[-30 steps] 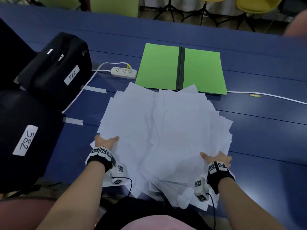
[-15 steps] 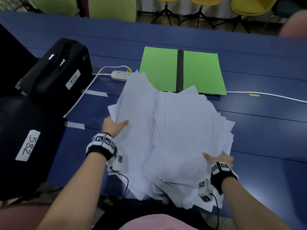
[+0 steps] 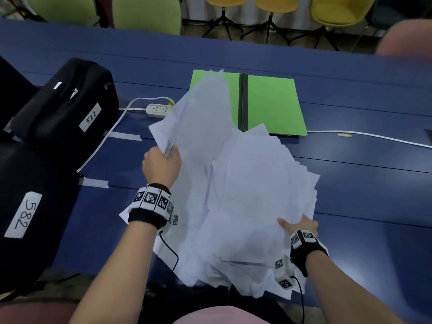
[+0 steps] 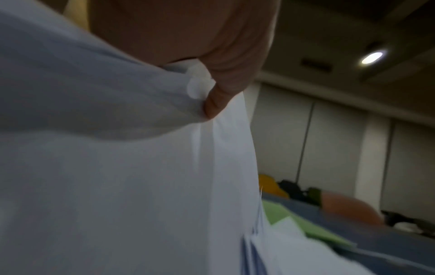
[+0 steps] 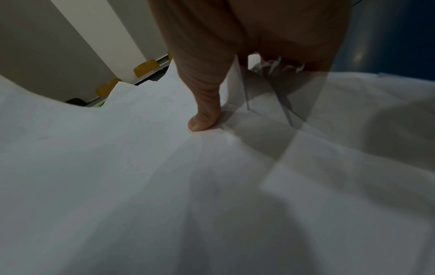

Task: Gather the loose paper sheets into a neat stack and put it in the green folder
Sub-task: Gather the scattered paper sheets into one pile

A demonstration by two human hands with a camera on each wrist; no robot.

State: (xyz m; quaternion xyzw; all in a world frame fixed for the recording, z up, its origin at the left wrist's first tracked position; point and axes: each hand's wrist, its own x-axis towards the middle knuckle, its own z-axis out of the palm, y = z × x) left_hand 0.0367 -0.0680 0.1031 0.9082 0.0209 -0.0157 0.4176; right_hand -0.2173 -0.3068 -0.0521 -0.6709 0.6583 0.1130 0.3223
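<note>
A big messy heap of white paper sheets [image 3: 245,195] covers the near middle of the blue table [image 3: 362,195]. My left hand [image 3: 163,160] grips the heap's left edge and holds that side tilted up, so raised sheets [image 3: 201,113] hide part of the folder's left half. In the left wrist view my thumb [image 4: 219,100] pinches the paper [image 4: 117,167]. My right hand [image 3: 299,226] holds the heap's near right edge, thumb [image 5: 204,119] on top, fingers hidden underneath. The green folder [image 3: 273,104] lies open flat behind the heap.
Two black bags labelled 522 [image 3: 70,108] and 582 [image 3: 30,206] stand at the left. A white power strip [image 3: 159,109] and its cable [image 3: 374,136] run across the table beside the folder. Green and yellow chairs [image 3: 268,5] stand beyond the far edge.
My left hand has risen and moved forward, lifting the left side of the heap up over the folder's left half. My right hand has stayed at the near right edge.
</note>
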